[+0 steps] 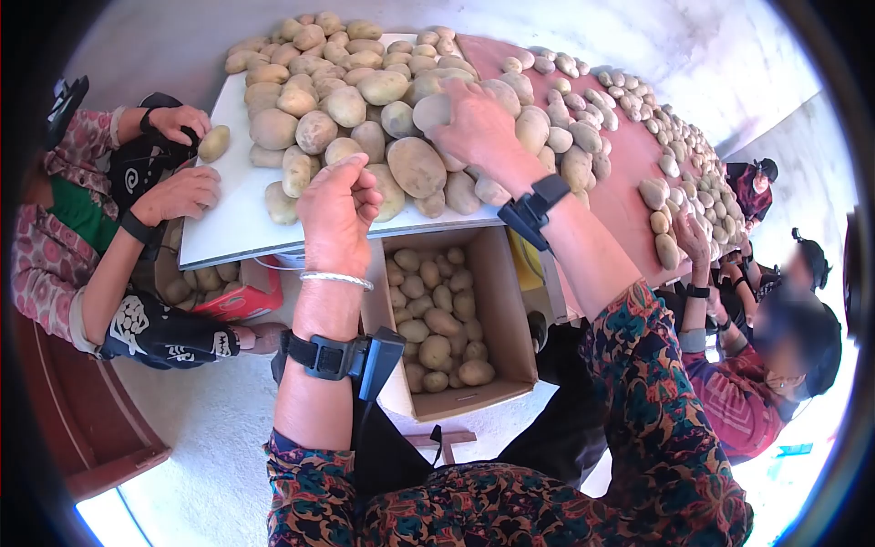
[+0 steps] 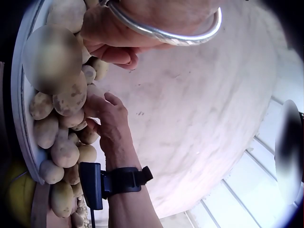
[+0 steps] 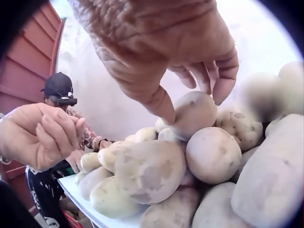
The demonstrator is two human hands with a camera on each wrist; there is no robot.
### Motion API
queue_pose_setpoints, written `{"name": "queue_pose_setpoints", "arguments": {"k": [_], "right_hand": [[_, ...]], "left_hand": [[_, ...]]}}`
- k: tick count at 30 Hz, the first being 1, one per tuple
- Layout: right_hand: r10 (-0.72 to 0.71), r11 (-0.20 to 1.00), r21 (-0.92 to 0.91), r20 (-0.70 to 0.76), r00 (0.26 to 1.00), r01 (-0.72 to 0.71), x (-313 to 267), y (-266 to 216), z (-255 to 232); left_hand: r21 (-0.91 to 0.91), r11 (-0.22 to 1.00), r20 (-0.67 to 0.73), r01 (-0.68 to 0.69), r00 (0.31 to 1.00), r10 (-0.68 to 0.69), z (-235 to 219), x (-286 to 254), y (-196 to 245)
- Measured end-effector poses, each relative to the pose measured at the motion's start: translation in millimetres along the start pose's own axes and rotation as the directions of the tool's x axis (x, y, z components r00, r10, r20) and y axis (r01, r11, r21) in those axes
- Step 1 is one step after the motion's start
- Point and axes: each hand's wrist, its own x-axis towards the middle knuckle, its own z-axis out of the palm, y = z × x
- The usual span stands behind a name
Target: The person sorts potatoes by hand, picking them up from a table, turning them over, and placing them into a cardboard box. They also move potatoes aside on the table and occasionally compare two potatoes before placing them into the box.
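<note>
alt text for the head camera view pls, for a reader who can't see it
A person's right hand grips a potato on a heap piled on a white board, while the left hand hovers loosely curled at the board's edge. Below, a cardboard box holds more potatoes.

The potatoes heaped on the table were pale tan with brown speckles. The table's near board was white, its far stretch dull red. The cardboard box under the near edge was brown. The wearer's sleeves bore a teal, orange and red floral print; the bangle was silver, the wrist straps black.
</note>
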Motion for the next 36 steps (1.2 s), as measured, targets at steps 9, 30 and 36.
{"name": "queue_pose_setpoints", "arguments": {"k": [9, 30, 36], "right_hand": [[0.069, 0.8, 0.588, 0.112, 0.991, -0.122, 5, 11, -3], [-0.058, -0.22, 0.902, 0.367, 0.929, -0.37, -99, 13, -49], [-0.075, -0.21, 0.831, 0.512, 0.856, -0.516, -152, 24, -44]], "left_hand": [[0.005, 1.0, -0.001, -0.019, 1.0, 0.019, -3, -5, 4], [-0.005, 0.999, 0.025, -0.04, 0.999, 0.04, -6, -3, -2], [-0.056, 0.996, 0.03, -0.064, 0.997, 0.065, -9, -1, 4]]}}
